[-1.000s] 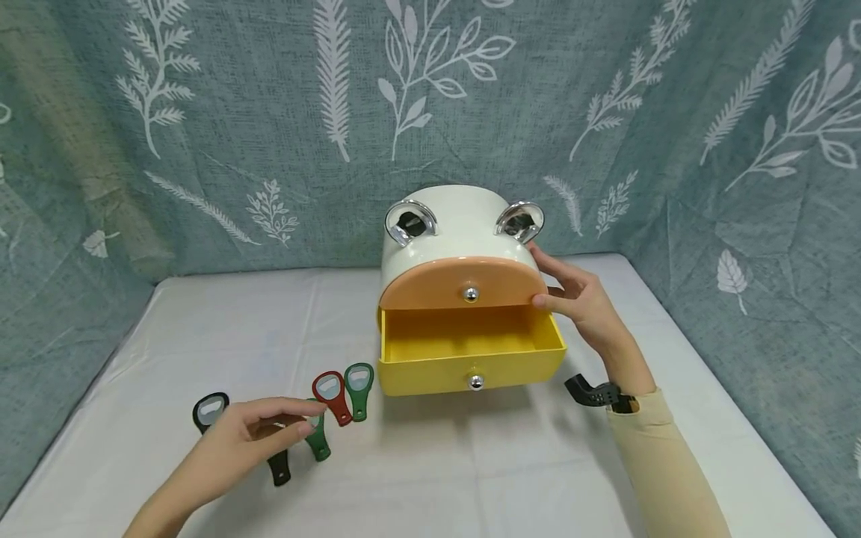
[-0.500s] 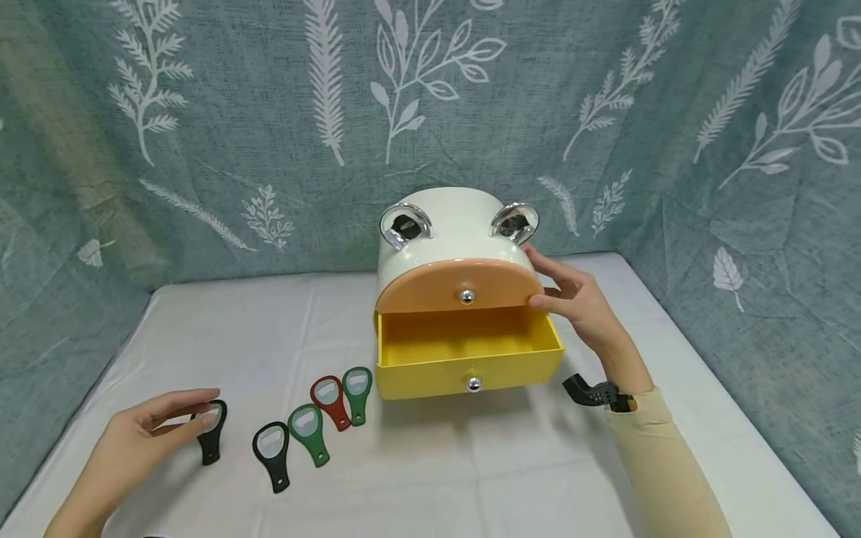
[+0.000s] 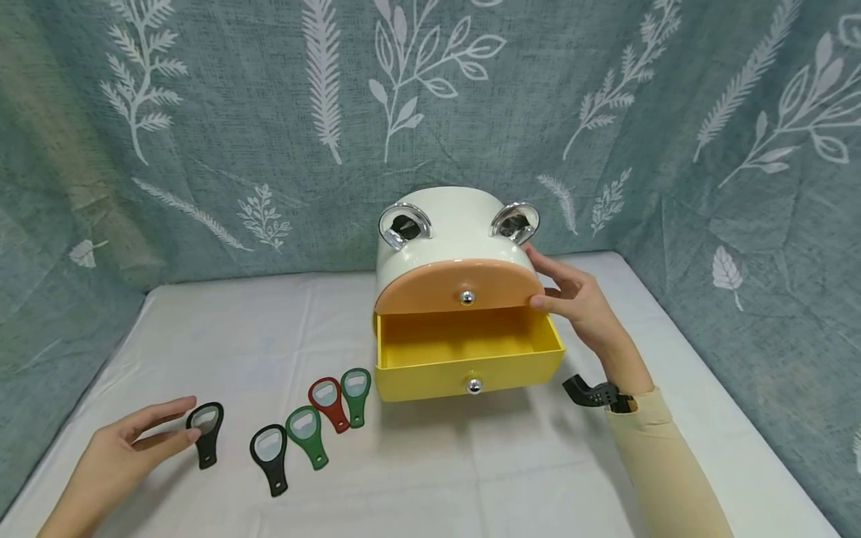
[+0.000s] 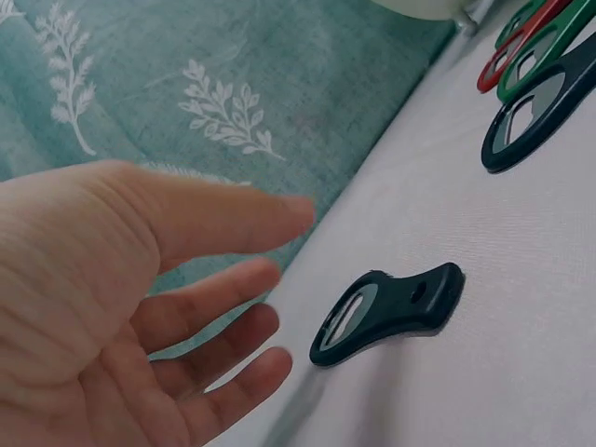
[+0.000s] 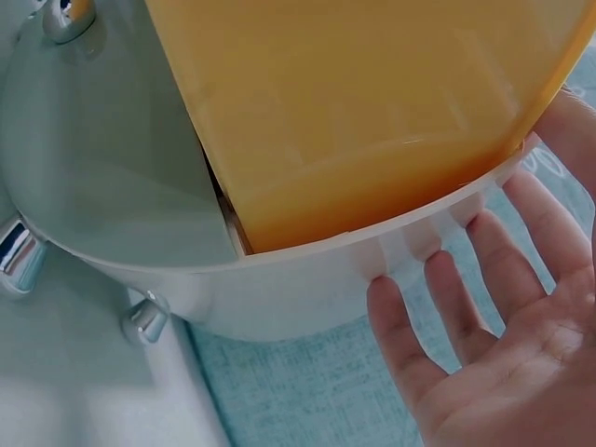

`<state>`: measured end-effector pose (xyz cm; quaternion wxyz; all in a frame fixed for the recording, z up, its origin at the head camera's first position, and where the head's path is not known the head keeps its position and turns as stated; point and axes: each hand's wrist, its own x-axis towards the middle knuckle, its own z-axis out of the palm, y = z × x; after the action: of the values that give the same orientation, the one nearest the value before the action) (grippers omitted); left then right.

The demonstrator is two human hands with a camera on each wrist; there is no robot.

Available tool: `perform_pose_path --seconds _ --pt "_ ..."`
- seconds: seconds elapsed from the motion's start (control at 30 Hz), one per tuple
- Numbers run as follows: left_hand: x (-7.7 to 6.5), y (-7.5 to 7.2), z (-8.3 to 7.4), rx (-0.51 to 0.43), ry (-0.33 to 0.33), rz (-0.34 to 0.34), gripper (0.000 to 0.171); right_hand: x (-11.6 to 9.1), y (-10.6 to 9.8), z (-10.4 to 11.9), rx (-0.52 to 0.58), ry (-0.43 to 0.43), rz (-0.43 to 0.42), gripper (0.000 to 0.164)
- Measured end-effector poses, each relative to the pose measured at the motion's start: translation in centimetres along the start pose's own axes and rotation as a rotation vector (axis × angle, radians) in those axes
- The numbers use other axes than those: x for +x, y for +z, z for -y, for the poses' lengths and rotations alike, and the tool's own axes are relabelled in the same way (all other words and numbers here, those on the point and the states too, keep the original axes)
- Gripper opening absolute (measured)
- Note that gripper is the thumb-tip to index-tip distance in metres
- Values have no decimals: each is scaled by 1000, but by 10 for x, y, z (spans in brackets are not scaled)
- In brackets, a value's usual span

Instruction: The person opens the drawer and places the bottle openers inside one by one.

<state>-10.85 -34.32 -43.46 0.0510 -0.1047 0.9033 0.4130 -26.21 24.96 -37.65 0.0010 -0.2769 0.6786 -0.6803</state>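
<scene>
Leaf-printed teal curtain (image 3: 255, 119) behind, white-covered table (image 3: 403, 478) in front. Set toward the table's far edge, right of centre: white frog-eyed drawer cabinet (image 3: 454, 232), with yellow drawer (image 3: 424, 381) pulled out. Just changed: left hand (image 3: 114, 452), brought leftward from over the second black bottle opener (image 3: 274, 471) to the leftmost black bottle opener (image 3: 207, 450), flat near the table's left edge. With fingers apart at its round end, nothing held (a gap visible in the left wrist view). Left lying toward the cabinet: left green bottle opener (image 3: 313, 451), red bottle opener (image 3: 336, 413), right green bottle opener (image 3: 357, 408). Unmoved: right hand (image 3: 581, 306), with thumb at the cabinet's front edge, fingers spread against its side. Meaning, by judgement: work now centred on the outermost opener, not yet grasped, with cabinet steadied.
</scene>
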Motion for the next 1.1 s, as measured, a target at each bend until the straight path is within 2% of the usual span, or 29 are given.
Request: perform_pose_path --seconds 0.2,0.47,0.57,0.7,0.9,1.1 --pt "2 3 9 -18 67 -48 71 0 0 -1 10 -2 5 65" --pt "4 6 13 15 78 -28 78 1 1 1 5 -2 4 65" --pt "5 8 14 20 134 -38 75 1 1 1 6 -4 4 65" --pt "6 11 17 -30 202 -23 70 1 1 0 8 -1 4 65" --pt "6 16 14 -104 190 10 73 1 1 0 5 0 4 65" --pt "8 22 7 -51 167 38 80 1 1 1 0 1 2 65"
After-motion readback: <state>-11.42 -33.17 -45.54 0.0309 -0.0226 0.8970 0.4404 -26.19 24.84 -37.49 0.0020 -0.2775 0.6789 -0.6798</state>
